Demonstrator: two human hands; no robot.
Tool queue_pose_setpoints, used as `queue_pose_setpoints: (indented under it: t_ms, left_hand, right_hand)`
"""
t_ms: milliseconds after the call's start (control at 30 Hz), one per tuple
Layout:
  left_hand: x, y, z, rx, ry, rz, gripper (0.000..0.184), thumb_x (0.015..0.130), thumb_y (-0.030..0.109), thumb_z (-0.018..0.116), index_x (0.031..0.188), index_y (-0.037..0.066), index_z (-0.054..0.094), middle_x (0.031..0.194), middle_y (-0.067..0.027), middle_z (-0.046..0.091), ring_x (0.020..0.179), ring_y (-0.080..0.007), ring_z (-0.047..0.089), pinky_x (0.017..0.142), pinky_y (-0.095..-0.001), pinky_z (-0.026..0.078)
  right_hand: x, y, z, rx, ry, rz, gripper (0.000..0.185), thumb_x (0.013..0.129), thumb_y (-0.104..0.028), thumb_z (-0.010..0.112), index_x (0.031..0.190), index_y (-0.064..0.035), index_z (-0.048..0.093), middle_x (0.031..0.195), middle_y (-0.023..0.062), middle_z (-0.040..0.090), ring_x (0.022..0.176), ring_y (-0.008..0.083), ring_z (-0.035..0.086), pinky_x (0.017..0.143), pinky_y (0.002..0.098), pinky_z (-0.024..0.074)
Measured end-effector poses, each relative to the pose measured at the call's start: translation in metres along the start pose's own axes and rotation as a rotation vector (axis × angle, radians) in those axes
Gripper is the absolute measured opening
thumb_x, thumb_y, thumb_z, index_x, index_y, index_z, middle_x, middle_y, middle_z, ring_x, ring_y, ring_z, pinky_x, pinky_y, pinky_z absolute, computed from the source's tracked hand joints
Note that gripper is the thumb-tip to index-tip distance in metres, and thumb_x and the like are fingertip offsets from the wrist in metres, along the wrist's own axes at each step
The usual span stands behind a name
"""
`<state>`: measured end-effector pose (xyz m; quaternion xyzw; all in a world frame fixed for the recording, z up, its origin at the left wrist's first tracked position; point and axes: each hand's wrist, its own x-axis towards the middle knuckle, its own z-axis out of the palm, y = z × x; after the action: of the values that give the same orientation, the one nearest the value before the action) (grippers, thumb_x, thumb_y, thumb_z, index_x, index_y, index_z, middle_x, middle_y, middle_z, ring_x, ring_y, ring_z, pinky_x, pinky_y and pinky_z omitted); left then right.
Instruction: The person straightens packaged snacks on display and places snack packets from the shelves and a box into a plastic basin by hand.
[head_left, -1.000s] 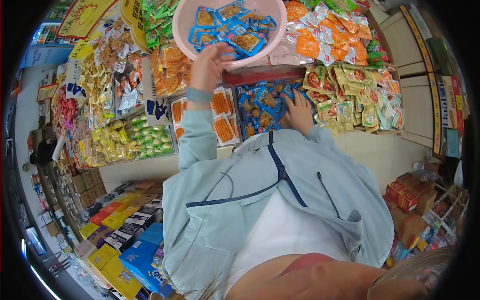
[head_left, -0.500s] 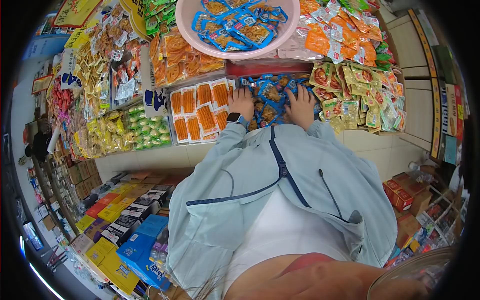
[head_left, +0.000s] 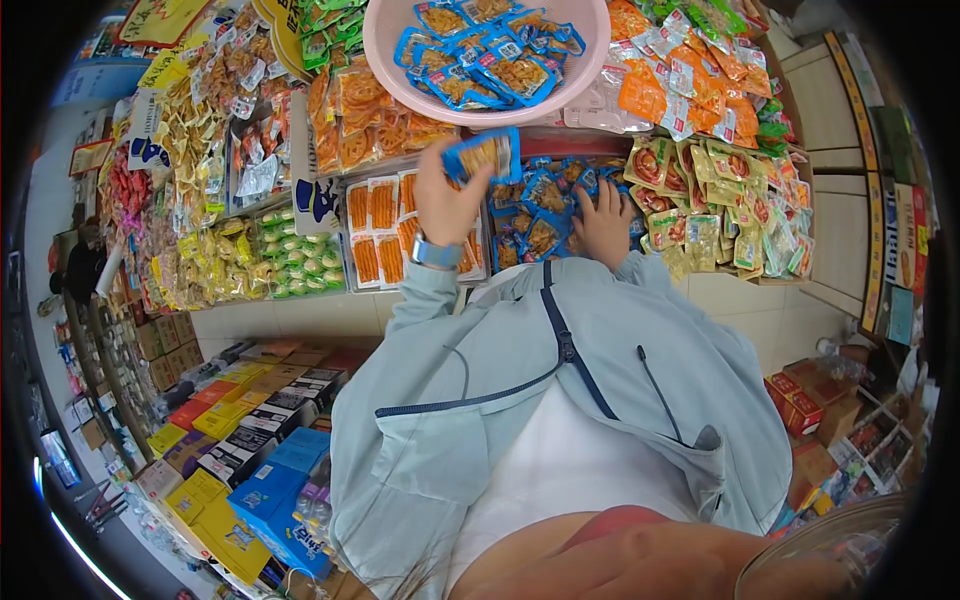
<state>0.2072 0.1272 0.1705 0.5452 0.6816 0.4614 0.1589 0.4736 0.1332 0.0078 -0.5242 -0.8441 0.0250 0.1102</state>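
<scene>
Gripping a small shiny blue packet with brown food printed or showing on its face [head_left: 486, 155] in the closed fingers of the left hand [head_left: 447, 203], raised at the near side of the round pink plastic basket [head_left: 482, 117]; cannot tell whether touching its rim. Resting the right hand [head_left: 603, 228] on the loose pile of matching blue packets [head_left: 543, 193], fingers spread and open, with no packet clearly pinched there. Best to hold the raised packet firmly but lightly, near an edge, so as not to crush the contents. Lift well clear of the basket's rim to avoid snagging. Steady the pile with flat, light fingers, and mind the flat packets of orange sticks [head_left: 383, 203] just beside the left wrist.
</scene>
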Motion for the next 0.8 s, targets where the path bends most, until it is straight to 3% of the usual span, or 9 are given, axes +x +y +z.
queue_pose_setpoints:
  t_ms: [133, 200, 300, 400, 433, 533, 667, 733, 800]
  left_hand:
    - [0.080, -0.001, -0.001, -0.234, 0.099, 0.126, 0.062, 0.080, 0.002, 0.077, 0.131, 0.004, 0.041, 0.117, -0.0120, 0.056, 0.102, -0.0193, 0.060, 0.084, -0.0301, 0.051]
    - [0.120, 0.006, 0.004, -0.629, 0.120, -0.078, 0.048, 0.080, 0.010, 0.080, 0.118, 0.002, 0.052, 0.122, -0.0154, 0.055, 0.106, -0.0219, 0.059, 0.085, -0.0312, 0.051]
    - [0.179, -0.021, 0.015, 0.113, 0.301, 0.170, 0.035, 0.081, 0.024, 0.079, 0.103, 0.003, 0.062, 0.122, -0.0177, 0.058, 0.112, -0.0296, 0.058, 0.089, -0.0372, 0.051]
    - [0.206, -0.077, 0.032, 0.448, 0.231, 0.493, 0.030, 0.081, 0.033, 0.076, 0.090, 0.006, 0.068, 0.117, -0.0188, 0.060, 0.109, -0.0363, 0.057, 0.088, -0.0449, 0.049]
    - [0.194, -0.062, 0.032, 0.589, 0.382, 0.563, 0.022, 0.081, 0.029, 0.073, 0.094, 0.011, 0.071, 0.113, -0.0159, 0.061, 0.104, -0.0354, 0.058, 0.083, -0.0476, 0.048]
    - [0.146, -0.025, 0.032, 0.484, 0.364, 0.577, 0.013, 0.079, 0.019, 0.071, 0.089, 0.011, 0.068, 0.107, -0.0143, 0.062, 0.097, -0.0337, 0.059, 0.076, -0.0472, 0.047]
    - [0.028, -0.015, 0.059, 0.289, -0.153, 0.578, 0.011, 0.077, 0.016, 0.066, 0.079, 0.007, 0.061, 0.081, -0.0108, 0.059, 0.077, -0.0334, 0.057, 0.072, -0.0465, 0.045]
    - [-0.030, -0.062, 0.087, 0.294, -0.489, 0.280, 0.021, 0.077, 0.020, 0.069, 0.092, 0.005, 0.065, 0.094, -0.0118, 0.063, 0.091, -0.0327, 0.060, 0.079, -0.0476, 0.047]
    - [-0.066, -0.092, 0.105, 0.395, -0.406, 0.262, 0.037, 0.075, 0.018, 0.071, 0.109, 0.006, 0.063, 0.116, -0.0131, 0.060, 0.107, -0.0321, 0.057, 0.087, -0.0466, 0.046]
  right_hand:
    - [-0.001, 0.001, 0.000, 0.002, 0.011, -0.013, 0.065, 0.077, -0.035, 0.074, 0.136, -0.0199, 0.052, 0.146, 0.0223, 0.039, 0.134, 0.0366, 0.037, 0.104, 0.0562, 0.0304]
    - [-0.001, 0.001, 0.001, -0.001, 0.016, -0.015, 0.065, 0.077, -0.035, 0.074, 0.136, -0.0196, 0.052, 0.145, 0.0223, 0.040, 0.134, 0.0366, 0.037, 0.104, 0.0562, 0.0307]
    - [0.000, 0.001, 0.000, 0.005, 0.038, -0.024, 0.065, 0.077, -0.035, 0.075, 0.135, -0.0193, 0.052, 0.144, 0.0221, 0.041, 0.133, 0.0366, 0.037, 0.104, 0.0563, 0.0310]
    - [0.000, 0.001, -0.002, 0.011, 0.022, -0.021, 0.064, 0.077, -0.035, 0.074, 0.135, -0.0193, 0.052, 0.144, 0.0219, 0.041, 0.133, 0.0366, 0.037, 0.104, 0.0566, 0.0309]
    - [0.000, 0.002, -0.003, 0.011, 0.010, -0.016, 0.064, 0.077, -0.035, 0.074, 0.135, -0.0192, 0.052, 0.144, 0.0218, 0.041, 0.133, 0.0366, 0.037, 0.104, 0.0567, 0.0309]
    - [0.000, 0.001, -0.002, 0.021, 0.003, -0.009, 0.064, 0.077, -0.035, 0.074, 0.135, -0.0190, 0.052, 0.144, 0.0216, 0.041, 0.134, 0.0364, 0.036, 0.104, 0.0574, 0.0305]
    - [0.002, 0.001, 0.002, 0.016, 0.016, -0.005, 0.064, 0.077, -0.034, 0.074, 0.135, -0.0195, 0.052, 0.144, 0.0213, 0.041, 0.134, 0.0361, 0.036, 0.103, 0.0574, 0.0305]
    - [0.000, 0.001, 0.003, 0.008, 0.016, -0.004, 0.063, 0.077, -0.034, 0.074, 0.135, -0.0197, 0.052, 0.145, 0.0213, 0.041, 0.135, 0.0360, 0.035, 0.104, 0.0572, 0.0303]
    - [0.000, 0.001, 0.003, -0.005, 0.008, -0.005, 0.063, 0.078, -0.035, 0.074, 0.135, -0.0200, 0.052, 0.145, 0.0212, 0.040, 0.135, 0.0359, 0.036, 0.104, 0.0570, 0.0303]
